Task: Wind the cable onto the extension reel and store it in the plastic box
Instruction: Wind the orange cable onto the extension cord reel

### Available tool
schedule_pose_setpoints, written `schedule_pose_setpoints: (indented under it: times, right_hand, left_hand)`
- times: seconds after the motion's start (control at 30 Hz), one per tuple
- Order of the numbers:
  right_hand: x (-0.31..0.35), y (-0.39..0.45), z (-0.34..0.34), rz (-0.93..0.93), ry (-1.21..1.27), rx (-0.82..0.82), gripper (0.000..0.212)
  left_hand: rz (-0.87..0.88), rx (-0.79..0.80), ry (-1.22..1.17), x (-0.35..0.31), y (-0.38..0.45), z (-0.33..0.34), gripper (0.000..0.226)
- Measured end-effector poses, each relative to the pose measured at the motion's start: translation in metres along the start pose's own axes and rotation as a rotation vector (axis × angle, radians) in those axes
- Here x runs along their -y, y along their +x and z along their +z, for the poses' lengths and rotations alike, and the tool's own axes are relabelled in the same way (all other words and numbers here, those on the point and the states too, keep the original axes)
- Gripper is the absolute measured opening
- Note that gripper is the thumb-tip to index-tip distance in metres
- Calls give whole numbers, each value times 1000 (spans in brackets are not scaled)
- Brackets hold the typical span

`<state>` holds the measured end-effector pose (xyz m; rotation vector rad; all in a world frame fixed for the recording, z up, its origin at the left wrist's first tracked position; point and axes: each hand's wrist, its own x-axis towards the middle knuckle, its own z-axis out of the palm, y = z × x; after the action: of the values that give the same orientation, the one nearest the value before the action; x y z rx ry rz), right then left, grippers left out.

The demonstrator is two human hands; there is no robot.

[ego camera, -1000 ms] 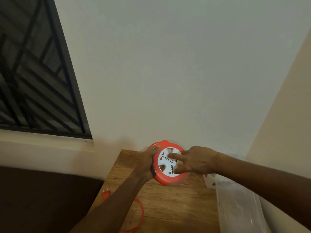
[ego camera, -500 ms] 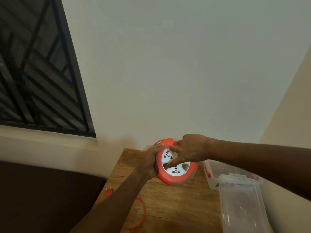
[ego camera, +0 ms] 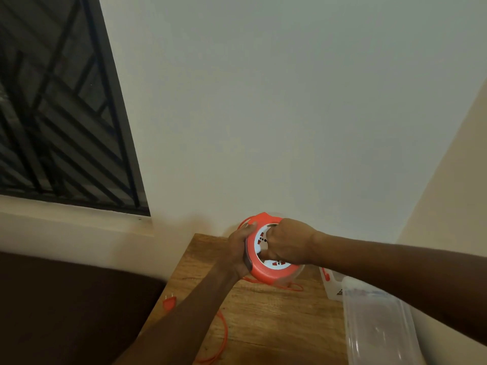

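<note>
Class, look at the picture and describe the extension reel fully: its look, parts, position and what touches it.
The extension reel is a round orange plastic case with a white socket face, held tilted above the wooden table. The left hand grips its left rim; the right hand rests curled on the face. An orange cable trails from it over the table to a plug.

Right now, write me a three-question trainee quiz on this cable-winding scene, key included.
1. True or false: the orange plug is already wound into the reel.
2. Which hand grips the reel's outer rim? A. left hand B. right hand
3. Fill in: the clear plastic box lies on the table to the ___ of the reel.

Key: 1 false, the plug lies on the table with loose cable; 2 A; 3 right.
</note>
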<state>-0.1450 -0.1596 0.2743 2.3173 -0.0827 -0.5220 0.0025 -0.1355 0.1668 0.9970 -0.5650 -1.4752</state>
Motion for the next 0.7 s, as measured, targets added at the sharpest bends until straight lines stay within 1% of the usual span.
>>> schedule_pose_setpoints:
  times: [0.07, 0.1, 0.13, 0.2, 0.27, 0.3, 0.37, 0.47, 0.53, 0.57, 0.63, 0.7]
  right_hand:
    - [3, 1, 6, 31, 55, -18, 57]
    - [7, 2, 9, 77, 102, -22, 58]
    - [11, 3, 12, 165, 186, -29, 60]
    - [18, 4, 17, 442, 457, -38, 64]
    - [26, 7, 20, 725, 765, -82, 72]
    - [29, 8, 20, 823, 877, -102, 75]
    - [35, 10, 21, 917, 1002, -104, 77]
    - [43, 9, 22, 915, 980, -112, 77]
    - [44, 6, 22, 889, 894, -127, 75]
    - [44, 3, 21, 845, 813, -148, 72]
    - [41, -7, 19, 665, 614, -170, 61]
    - [31, -18, 19, 395, 410, -195, 53]
  left_hand:
    - [10, 2, 34, 1, 1, -1, 44]
    - [24, -2, 46, 1, -1, -1, 44]
    - [44, -5, 45, 1, 0, -2, 45]
    - [73, 12, 9, 1, 1, -3, 47]
    - [101, 8, 8, -2, 0, -1, 37]
    - [116, 7, 12, -3, -1, 1, 31]
    - [127, 9, 25, 1, 1, -1, 28]
    - [124, -36, 35, 3, 1, -2, 24]
    - [113, -32, 28, 4, 4, -5, 28]
    - [105, -39, 21, 3, 4, -6, 32]
    - [101, -36, 13, 1, 6, -7, 36]
    - [95, -26, 8, -1, 9, -8, 38]
